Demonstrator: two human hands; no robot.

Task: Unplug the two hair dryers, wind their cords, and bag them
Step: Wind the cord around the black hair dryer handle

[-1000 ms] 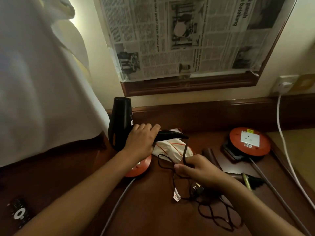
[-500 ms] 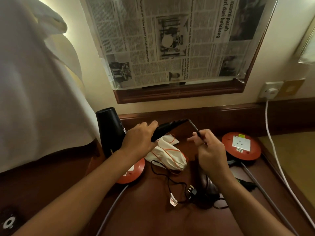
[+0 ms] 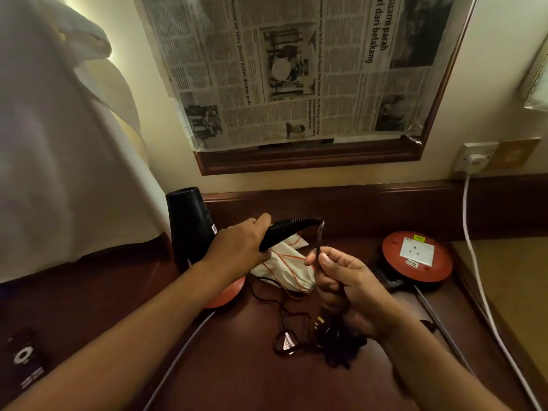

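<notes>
At the counter's left edge lay a small black remote control [image 3: 25, 355]. Further right, our left hand [image 3: 237, 247] curled round the handle of the black plastic hair dryer [image 3: 189, 226], its barrel upright near the back-left corner; we judged this grip steadied the handle as a spool. Behind it, on the counter, lay a cream cloth drawstring bag with orange cord [image 3: 284, 269]. Our right hand [image 3: 341, 283] pinched the thin black cord [image 3: 319, 241] just below the handle's strain relief, apparently ready for winding. The slack and its unplugged black plug [image 3: 321, 326] lay tangled mid-counter, so it could snag. A round orange socket reel [image 3: 416, 256] crowded the right edge; free room remained toward the front.
</notes>
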